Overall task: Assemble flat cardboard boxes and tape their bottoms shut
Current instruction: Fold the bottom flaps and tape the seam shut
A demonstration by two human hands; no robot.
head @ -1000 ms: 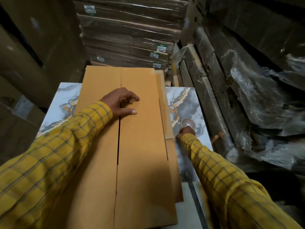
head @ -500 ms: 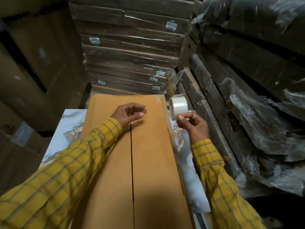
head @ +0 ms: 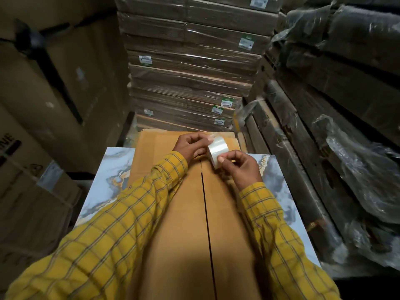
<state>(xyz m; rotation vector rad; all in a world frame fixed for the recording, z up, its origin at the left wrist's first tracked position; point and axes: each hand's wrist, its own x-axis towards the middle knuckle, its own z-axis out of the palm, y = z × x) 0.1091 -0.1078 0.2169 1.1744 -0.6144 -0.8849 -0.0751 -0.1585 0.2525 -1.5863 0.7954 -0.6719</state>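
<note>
Cardboard box [head: 190,224] below; both hands (left hand [head: 190,146], right hand [head: 239,167]) pinch tape roll [head: 217,149].

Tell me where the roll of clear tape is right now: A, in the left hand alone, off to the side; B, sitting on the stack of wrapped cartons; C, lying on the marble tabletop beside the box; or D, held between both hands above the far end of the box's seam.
D: the tape roll is held by the right hand while the left hand pinches at its top edge, above the cardboard box.
</note>
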